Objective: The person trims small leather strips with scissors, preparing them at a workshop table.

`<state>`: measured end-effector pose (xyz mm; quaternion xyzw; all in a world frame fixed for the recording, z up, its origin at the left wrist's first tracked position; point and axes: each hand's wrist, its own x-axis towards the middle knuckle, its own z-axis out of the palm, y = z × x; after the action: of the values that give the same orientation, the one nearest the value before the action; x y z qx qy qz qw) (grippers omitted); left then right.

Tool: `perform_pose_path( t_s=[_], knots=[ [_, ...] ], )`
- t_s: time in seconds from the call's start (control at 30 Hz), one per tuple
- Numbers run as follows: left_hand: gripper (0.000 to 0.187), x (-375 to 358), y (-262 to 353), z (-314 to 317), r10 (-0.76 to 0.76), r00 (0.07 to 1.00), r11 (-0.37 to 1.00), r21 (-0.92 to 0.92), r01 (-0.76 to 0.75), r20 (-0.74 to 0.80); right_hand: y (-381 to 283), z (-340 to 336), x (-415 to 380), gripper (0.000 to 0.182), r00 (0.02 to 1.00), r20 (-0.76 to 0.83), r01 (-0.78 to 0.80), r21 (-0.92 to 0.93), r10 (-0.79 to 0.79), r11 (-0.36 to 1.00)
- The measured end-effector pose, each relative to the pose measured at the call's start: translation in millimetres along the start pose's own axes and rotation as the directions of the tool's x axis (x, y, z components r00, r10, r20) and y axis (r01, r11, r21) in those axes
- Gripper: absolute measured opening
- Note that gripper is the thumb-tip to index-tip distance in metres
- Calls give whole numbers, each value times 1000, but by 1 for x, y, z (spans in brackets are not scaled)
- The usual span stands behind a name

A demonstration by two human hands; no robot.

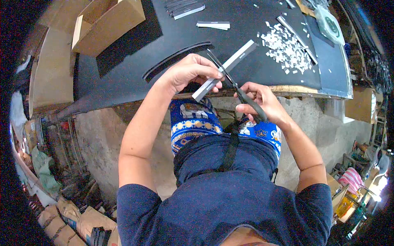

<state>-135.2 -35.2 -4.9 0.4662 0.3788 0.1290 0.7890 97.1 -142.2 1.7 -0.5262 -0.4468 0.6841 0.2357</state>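
Observation:
My left hand (193, 74) pinches a long grey-and-white strip with small dark print (239, 56), which slants up to the right over the table's front edge. In my right hand (262, 100) is a pair of scissors (251, 103), its dark handles wrapped by the fingers. The scissor blades point up and left and cross the strip beside my left fingertips. Behind my left hand, dark curved strips (174, 58) lie on the black tabletop (127, 69). To the right of the held strip is a heap of small white cut pieces (287, 51).
An open cardboard box (111, 26) stands at the back left. More printed strips (213, 25) and a dark bundle of strips (184, 8) lie at the back. A long narrow bar (296, 37) rests across the heap. A clear plastic container (329, 25) sits at the right.

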Motion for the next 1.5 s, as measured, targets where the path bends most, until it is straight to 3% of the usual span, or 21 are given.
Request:
perform_pose_path(
  t_s=[0.3,0.37,0.47,1.0,1.07,1.5],
  knots=[
    [19,1,0,-2,-2,1000,1000,-6,2,24,-5,0,-2,45,1000,13,3,-1,-3,1000],
    [19,1,1,-2,-3,1000,1000,-14,3,27,-9,1,-3,35,999,13,-29,-25,29,999],
    [20,0,1,-1,-2,1000,1000,-18,3,28,-10,1,-3,34,999,7,-34,-25,34,999],
    [19,2,0,-1,9,999,1000,2,-9,31,-8,0,-2,38,999,20,-29,-45,30,999],
    [19,2,0,-1,8,1000,1000,5,-8,29,-3,-1,0,45,1000,22,-3,-22,3,1000],
    [23,3,4,-3,-38,998,999,15,38,46,-2,-3,1,43,1000,7,4,-50,-4,999]
  ],
)
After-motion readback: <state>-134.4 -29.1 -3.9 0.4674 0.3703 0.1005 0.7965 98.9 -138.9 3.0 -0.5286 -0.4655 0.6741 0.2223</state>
